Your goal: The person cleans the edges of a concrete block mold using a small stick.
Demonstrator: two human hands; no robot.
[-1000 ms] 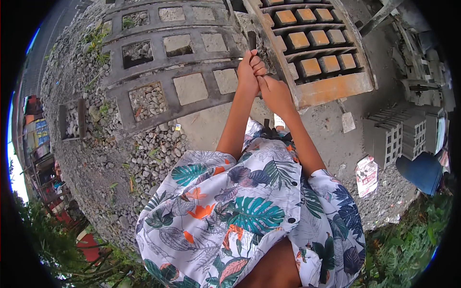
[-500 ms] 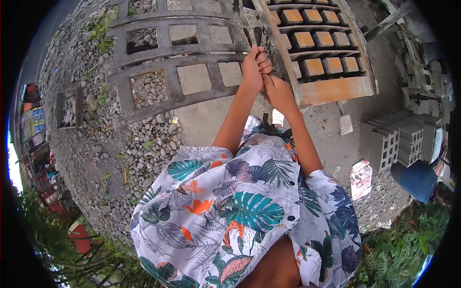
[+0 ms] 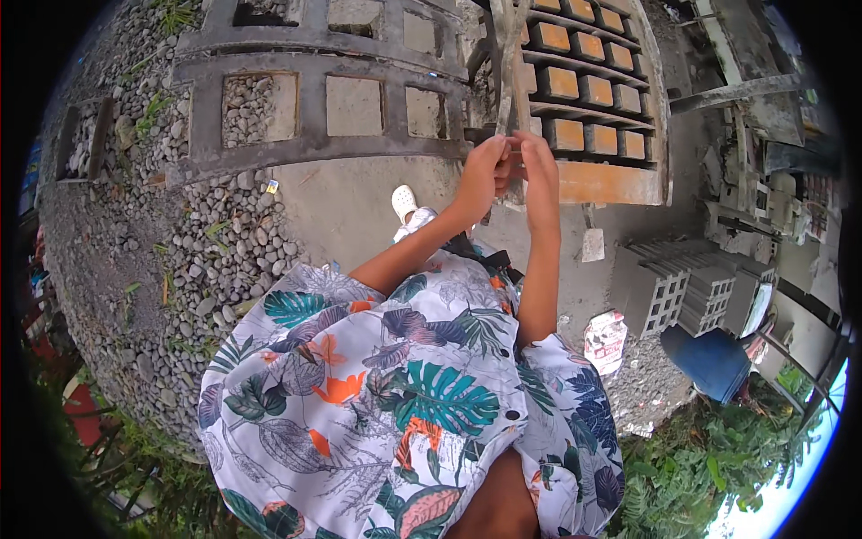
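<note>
In front of my body, my left hand (image 3: 486, 177) is curled closed, its fingers wrapped round something I cannot make out. Close on its right, my right hand (image 3: 540, 171) holds its fingers stretched and slightly bent, the tips near the left hand. Both hands are over the near left corner of a mould-like frame (image 3: 602, 182), which has an orange front board and rows of orange-faced and grey blocks. Left of the hands lies a grey panel (image 3: 312, 108) with square openings.
Loose gravel (image 3: 215, 242) spreads at the left. A small wooden box frame (image 3: 103, 139) lies on it. At the right stand grey hollow blocks (image 3: 664, 301), a torn paper bag (image 3: 605, 343) and a blue curved object (image 3: 709, 364). My white shoe (image 3: 405, 201) is on the concrete.
The view has swung, so the surroundings shift. A dark, handle-like thing stuck out beyond my left hand before; it no longer shows there. My right hand's fingers have straightened and separated from the left.
</note>
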